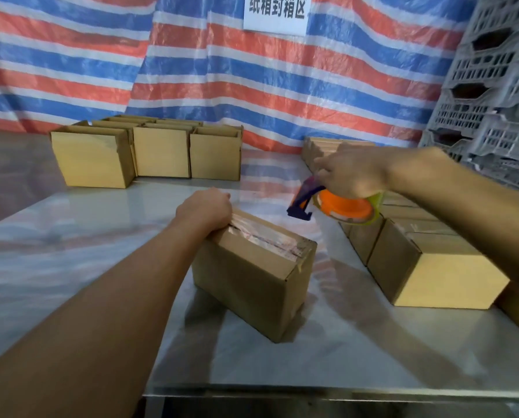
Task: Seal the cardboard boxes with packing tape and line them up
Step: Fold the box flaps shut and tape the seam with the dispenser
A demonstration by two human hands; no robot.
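A cardboard box [252, 282] lies at the middle of the steel table [327, 357], with a strip of clear tape along its top seam. My left hand [205, 208] grips the box's far left corner, fingers curled over the edge. My right hand [351, 173] holds a tape dispenser [339, 208] with an orange core and a dark blue blade, lifted just above and to the right of the box. A row of closed boxes [427, 260] runs along the right side, under my right forearm.
Several open-topped boxes [158, 152] stand in a group at the back left of the table. Grey plastic crates [490, 86] are stacked at the far right. A red, white and blue striped tarp [222, 70] with a paper sign hangs behind. The table's front edge is near.
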